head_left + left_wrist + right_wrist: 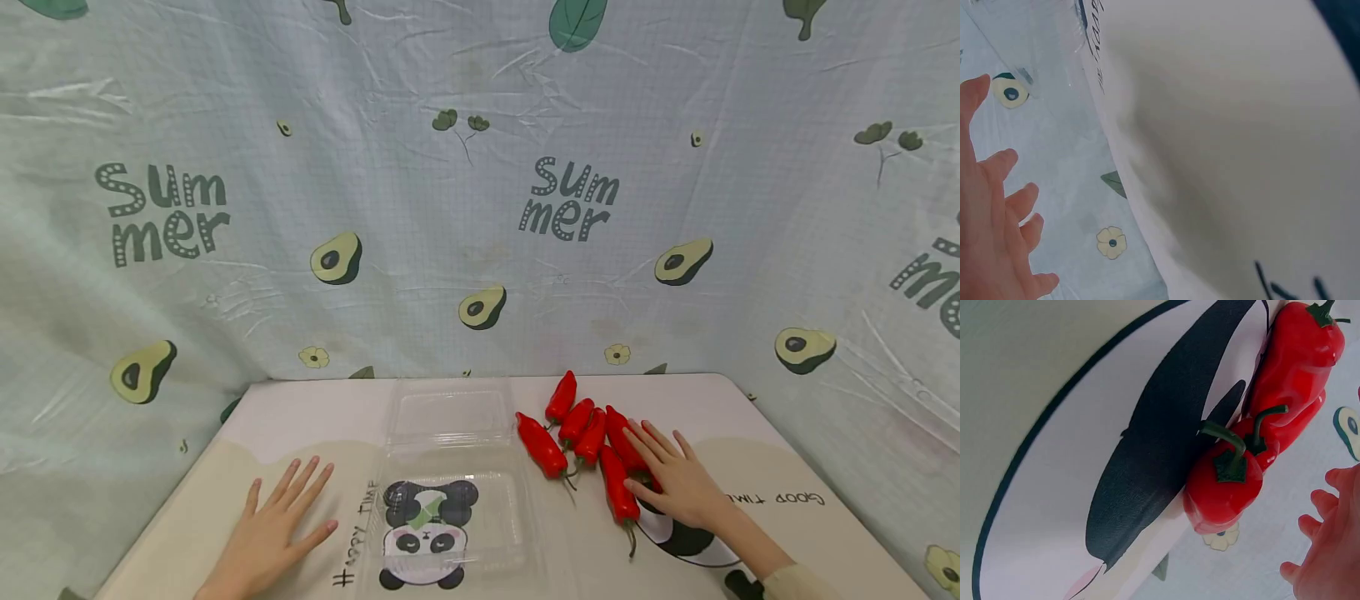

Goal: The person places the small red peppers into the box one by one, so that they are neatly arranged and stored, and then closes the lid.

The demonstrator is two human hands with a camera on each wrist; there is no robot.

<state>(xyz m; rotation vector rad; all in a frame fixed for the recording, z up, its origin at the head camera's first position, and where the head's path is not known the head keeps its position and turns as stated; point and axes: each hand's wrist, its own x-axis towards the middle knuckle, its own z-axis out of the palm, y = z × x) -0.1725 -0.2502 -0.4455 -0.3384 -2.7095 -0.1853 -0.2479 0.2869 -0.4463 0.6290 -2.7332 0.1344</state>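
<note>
My left hand (273,525) is spread with straight fingers at the left of the table, beside a clear plastic clamshell box (501,546). Hinged fully back, the box's lid (450,414) lies toward the far edge. Several red peppers (542,446) with green stems lie in a loose group right of the box. Above the rightmost ones reaches my right hand (678,487), fingers extended and holding nothing; it partly covers a pepper in the head view. The right wrist view shows peppers (1222,487) close up, with the fingers apart from them.
The pale table mat (795,467) carries printed pandas and lettering, seen through the clear box. Behind and at both sides hangs a light sheet (420,192) printed with avocados and "summer".
</note>
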